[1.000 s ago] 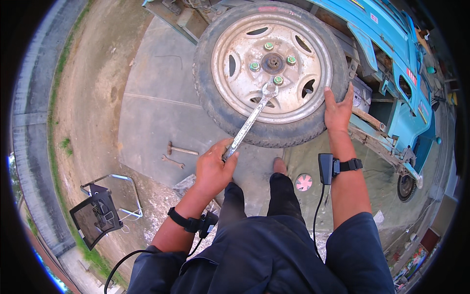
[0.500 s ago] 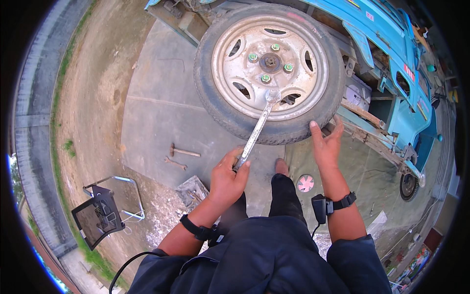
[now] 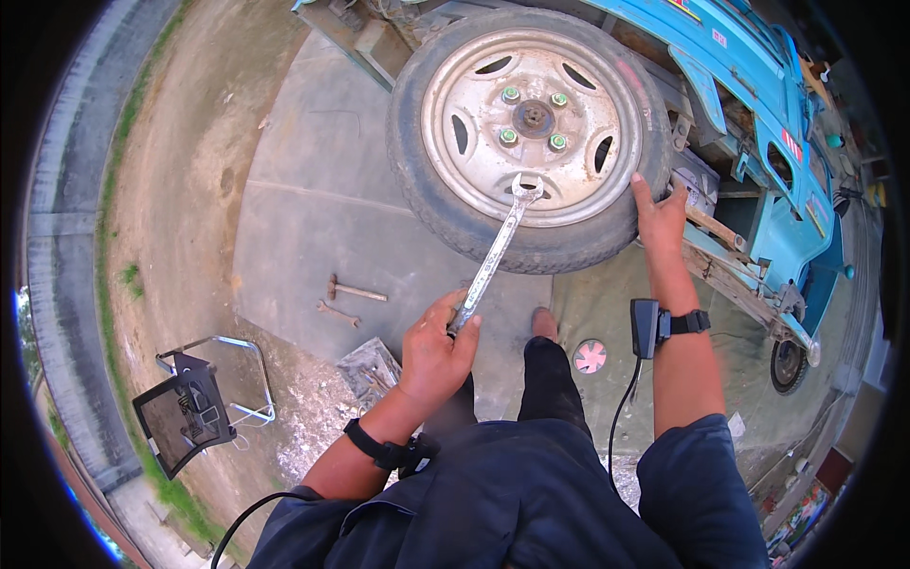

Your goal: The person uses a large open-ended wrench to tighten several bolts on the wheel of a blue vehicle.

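An open-end wrench (image 3: 495,254) is gripped near its lower end by my left hand (image 3: 438,343), fingers wrapped round the handle. Its jaw overlaps the lower part of a rusty silver wheel rim (image 3: 455,175); whether it touches cannot be told. Green-marked nuts (image 3: 557,142) surround the rim's hub (image 3: 533,119), above the jaw. My right hand (image 3: 661,223) grips the right edge of the black tyre (image 3: 417,161), thumb on the sidewall and fingers round the tread, partly hidden.
A blue vehicle (image 3: 739,85) stands behind the wheel and to its right. On the ground at left lie a hammer (image 3: 360,292), a second wrench (image 3: 339,315) and a tray of tools (image 3: 370,370). A folding chair (image 3: 190,412) is farther left; a pink-and-white round object (image 3: 590,357) lies near my foot.
The wheel has turned counterclockwise, its nuts now in new positions. My right hand has moved up and right along with the tyre's edge. The wrench has barely shifted.
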